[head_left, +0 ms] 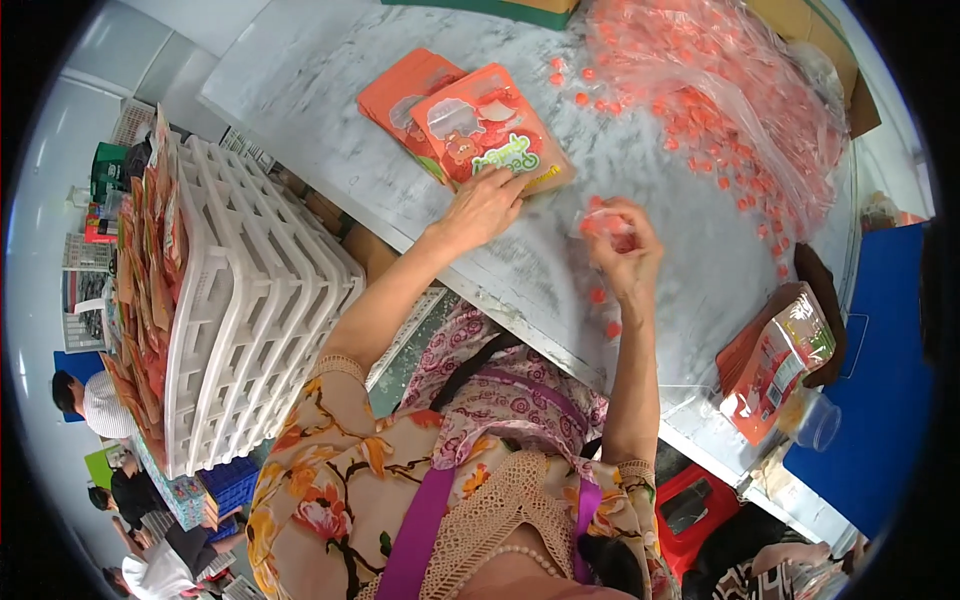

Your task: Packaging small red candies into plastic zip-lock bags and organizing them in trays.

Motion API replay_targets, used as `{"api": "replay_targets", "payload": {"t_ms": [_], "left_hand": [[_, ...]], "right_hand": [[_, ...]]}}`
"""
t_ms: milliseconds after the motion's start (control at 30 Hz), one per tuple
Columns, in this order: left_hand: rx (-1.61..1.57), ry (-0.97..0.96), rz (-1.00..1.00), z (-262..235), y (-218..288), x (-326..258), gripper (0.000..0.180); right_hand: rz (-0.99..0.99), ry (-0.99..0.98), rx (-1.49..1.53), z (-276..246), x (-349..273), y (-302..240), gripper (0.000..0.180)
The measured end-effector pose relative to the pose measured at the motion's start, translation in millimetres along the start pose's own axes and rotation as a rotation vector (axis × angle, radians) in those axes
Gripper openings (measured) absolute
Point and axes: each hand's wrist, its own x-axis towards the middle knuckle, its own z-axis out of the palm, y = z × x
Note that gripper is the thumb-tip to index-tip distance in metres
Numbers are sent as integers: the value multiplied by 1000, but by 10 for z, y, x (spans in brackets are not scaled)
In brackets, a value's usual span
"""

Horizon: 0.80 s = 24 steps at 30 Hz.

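My left hand [485,210] is at the lower edge of a flat orange-red pouch [505,105] with a clear window, its fingers closed on that edge. This pouch lies partly over a stack of similar pouches [385,95]. To the right, just above the table [540,260], my right hand [628,245] pinches small red sweets [597,217] in clear wrappers; its fingers partly hide them. Loose red sweets [598,296] lie on the table below that hand.
A big clear plastic bag [720,60] of red sweets spills across the table at the far right. More pouches [775,365] lie near the right edge, beside a clear plastic cup [815,420]. Stacked white crates [250,290] loaded with pouches stand at left. People [150,510] are beyond them.
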Motion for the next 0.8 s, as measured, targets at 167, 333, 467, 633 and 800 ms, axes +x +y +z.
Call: {"api": "replay_targets", "payload": {"t_ms": [167,333,467,633,800], "left_hand": [[-31,-199,-119,145,-169,-86,37],[-298,-21,-119,295,136,49,11],[-259,-213,-277,245,173,138,13],[-388,-1,-463,179,-192,-19,29],[-515,83,-425,174,-79,73,23]], "right_hand": [[106,-94,20,297,83,-59,30],[88,-104,153,312,94,-48,33],[174,-143,147,415,142,248,31],[132,-172,-43,800,257,276,30],[223,-73,-1,795,260,345,26]]}}
